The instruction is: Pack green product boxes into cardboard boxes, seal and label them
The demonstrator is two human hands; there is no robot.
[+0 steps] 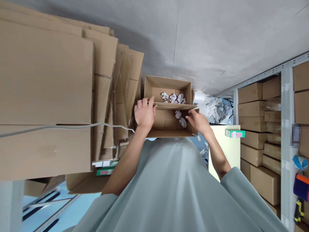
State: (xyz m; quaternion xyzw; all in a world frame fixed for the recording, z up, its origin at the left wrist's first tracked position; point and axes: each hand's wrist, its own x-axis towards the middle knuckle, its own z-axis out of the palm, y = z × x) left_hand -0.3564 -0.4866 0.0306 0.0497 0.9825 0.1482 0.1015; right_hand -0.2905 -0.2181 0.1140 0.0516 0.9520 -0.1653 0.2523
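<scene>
Two open cardboard boxes sit one behind the other in front of me, the far box (pixel 169 82) against the near box (pixel 171 133). Several crumpled paper balls (pixel 173 98) lie in the far one. Two more crumpled paper balls (pixel 182 122) are in the near one, toward its right side. My left hand (pixel 145 112) is at the left ends of the boxes, fingers spread near the walls where they meet. Over the right end of the near box is my right hand (pixel 199 121), thumb and forefinger apart, with nothing visible between them.
Flattened cardboard stacks (pixel 48 77) stand at left, crossed by a grey cable (pixel 101 124). Right of the boxes are a white roll (pixel 199 96), a heap of scrap paper (pixel 217 108) and a green-and-pink small box (pixel 235 133). Shelving (pixel 286 141) with cartons (pixel 251 138) stands farther right.
</scene>
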